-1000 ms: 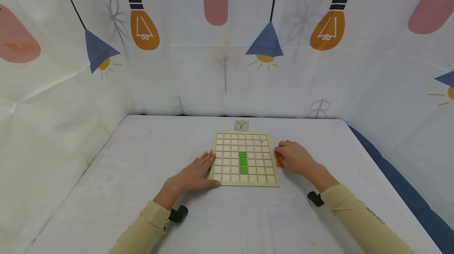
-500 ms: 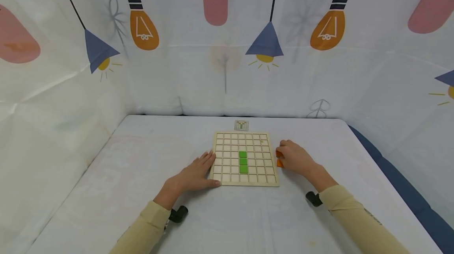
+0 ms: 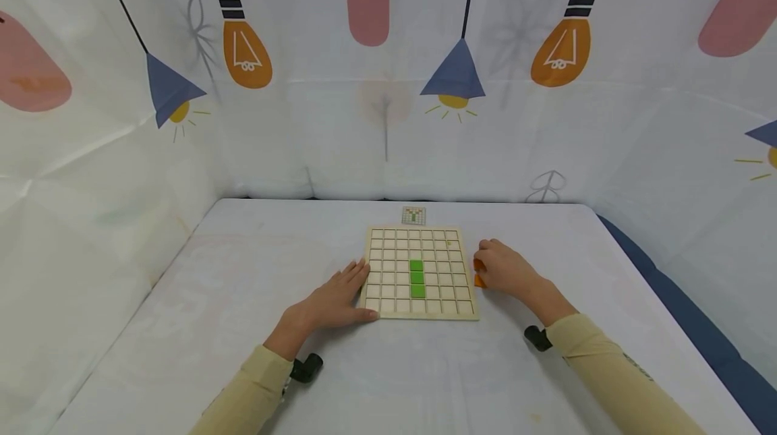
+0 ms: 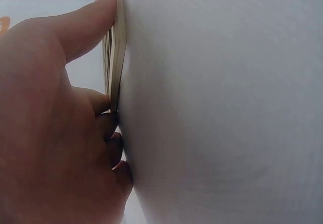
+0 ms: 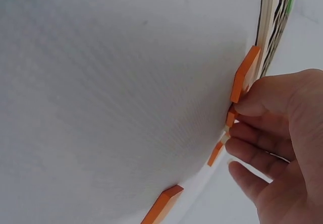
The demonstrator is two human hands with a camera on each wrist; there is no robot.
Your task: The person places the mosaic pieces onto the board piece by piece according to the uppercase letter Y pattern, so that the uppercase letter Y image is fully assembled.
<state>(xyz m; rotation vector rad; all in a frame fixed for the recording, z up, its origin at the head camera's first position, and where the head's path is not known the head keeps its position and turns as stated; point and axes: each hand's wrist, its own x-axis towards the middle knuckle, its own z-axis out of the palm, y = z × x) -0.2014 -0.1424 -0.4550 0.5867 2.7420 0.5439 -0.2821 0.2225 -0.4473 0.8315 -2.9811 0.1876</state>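
Note:
A square wooden grid board (image 3: 370, 246) lies on the white table, with a short column of green tiles (image 3: 417, 278) in its middle. My left hand (image 3: 332, 300) rests along the board's left side, fingers extended, thumb over the near left corner. In the left wrist view the thumb and fingertips meet the board's edge (image 4: 119, 57). Beside the right edge, my right hand (image 3: 506, 270) has bent fingers and pinches an orange tile (image 5: 230, 117), partly hidden by them. Another orange tile (image 5: 246, 75) lies against the thumb, close to the board.
Behind the board lies a small pattern card (image 3: 414, 215). The right wrist view shows further orange tiles on the table, one in front (image 5: 162, 205) and one beyond the fingertips (image 5: 215, 154). A printed white curtain (image 3: 340, 118) hangs behind the table.
My right hand has shifted slightly right, away from the board, and the orange at its fingertips has shifted with it. The left hand, board and green tiles have stayed in place.

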